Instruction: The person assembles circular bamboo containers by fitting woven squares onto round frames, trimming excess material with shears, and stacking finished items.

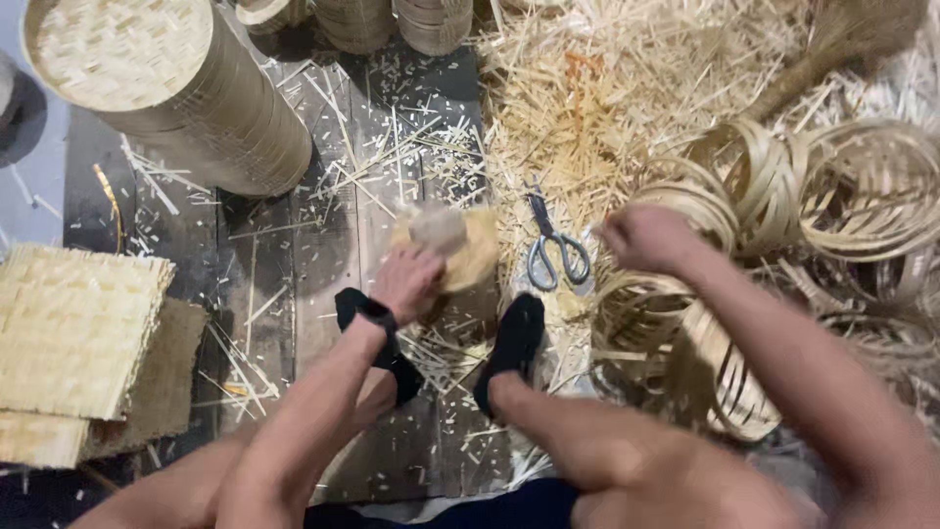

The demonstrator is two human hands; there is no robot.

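both hands are in the head view. left hand point(406, 279) rests on a small round woven bamboo piece point(460, 253) that stands on the dark plank floor point(323, 255) between my two black-socked feet point(511, 343); the fingers curl over its near edge, gripping it. the piece is blurred, so i cannot tell its exact shape. right hand point(646, 238) is raised over the coils of bamboo strip point(705, 323) on the right, fingers curled in toward the palm; i cannot tell whether it pinches a strip or is only clenched. grey-handled scissors point(553, 245) lie on the floor between the two hands, just beside the woven piece, touched by neither hand. loose bamboo shavings point(587, 88) are heaped beyond the scissors. upper left, a tall stack of round woven lids point(166, 88) leans on its side. far left, a pile of flat woven mats point(73, 333) sits at the floor's edge.
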